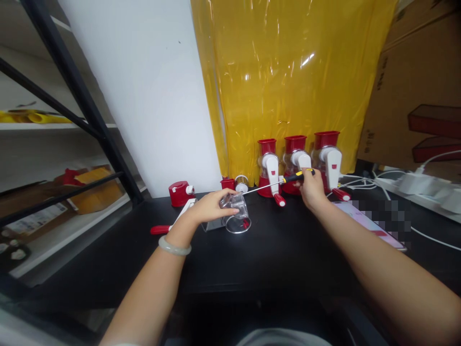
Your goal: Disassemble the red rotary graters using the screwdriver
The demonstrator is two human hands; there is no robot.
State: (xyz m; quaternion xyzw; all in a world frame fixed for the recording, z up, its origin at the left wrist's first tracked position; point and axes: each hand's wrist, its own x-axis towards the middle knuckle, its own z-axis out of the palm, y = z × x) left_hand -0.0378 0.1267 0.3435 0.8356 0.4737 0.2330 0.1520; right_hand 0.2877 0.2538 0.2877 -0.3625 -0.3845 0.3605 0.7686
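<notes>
My left hand [216,206] grips a clear plastic grater housing [239,206] that rests on the black table. In my right hand [312,190] is a screwdriver [264,186] with a black and yellow handle, its shaft pointing left. The screwdriver's tip reaches the top of the clear housing; whether it sits in a screw is too small to tell. Left of my left hand lie a red base part [180,193] and a white crank with a red handle [161,229]. Behind the housing stand a grater drum [241,183] and a small red part [227,183].
Three assembled red and white rotary graters [267,168] stand along the back. A tablet-like device [370,226], white cables [360,181] and a power strip [432,192] lie at right. A yellow plastic sheet [288,72] hangs behind; a shelf rack [104,139] stands left.
</notes>
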